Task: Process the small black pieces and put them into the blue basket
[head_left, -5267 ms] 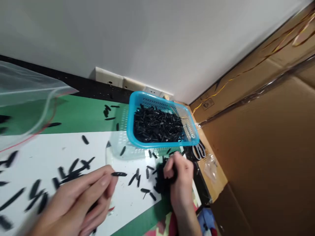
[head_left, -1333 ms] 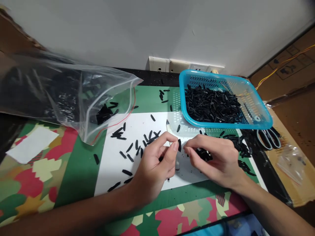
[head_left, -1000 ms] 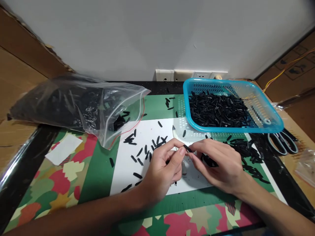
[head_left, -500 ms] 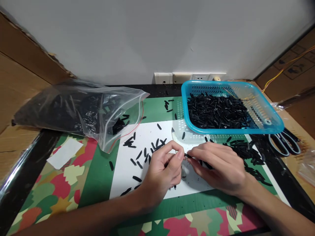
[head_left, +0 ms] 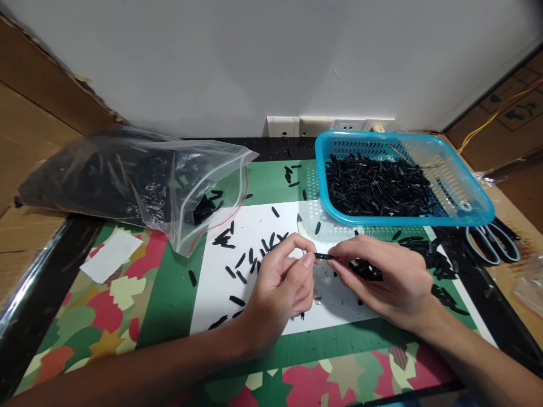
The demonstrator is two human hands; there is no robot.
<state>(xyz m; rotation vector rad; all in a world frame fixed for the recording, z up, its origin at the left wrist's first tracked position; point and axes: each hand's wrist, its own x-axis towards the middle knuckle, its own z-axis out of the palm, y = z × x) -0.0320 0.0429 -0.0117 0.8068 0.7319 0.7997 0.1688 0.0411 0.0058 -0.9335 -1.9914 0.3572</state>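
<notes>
Between my hands is a small, slim black piece (head_left: pixel 323 256), each end pinched by fingertips. My left hand (head_left: pixel 285 285) is closed, thumb and forefinger on its left end. Thumb and fingers of my right hand (head_left: pixel 388 274) grip the right end. Beneath them is a white sheet (head_left: pixel 339 322) strewn with similar black pieces (head_left: pixel 236 301). A slim pale tool with a dark pointed tip (head_left: pixel 299 219) lies on the sheet, partly hidden by my left hand. More black pieces are heaped beside and behind my right hand (head_left: pixel 436 257).
A blue plastic basket (head_left: pixel 407 220) with many black pieces stands at the back right. Scissors (head_left: pixel 483 246) lie beside it. At the left rests a clear zip bag (head_left: pixel 148 212) full of dark material, near a small white paper (head_left: pixel 111 257). Wall sockets (head_left: pixel 316 126) are behind.
My hands have come slightly up and apart, and the black piece between them shows more fully, now nearly level. The whole view has shifted a little.
</notes>
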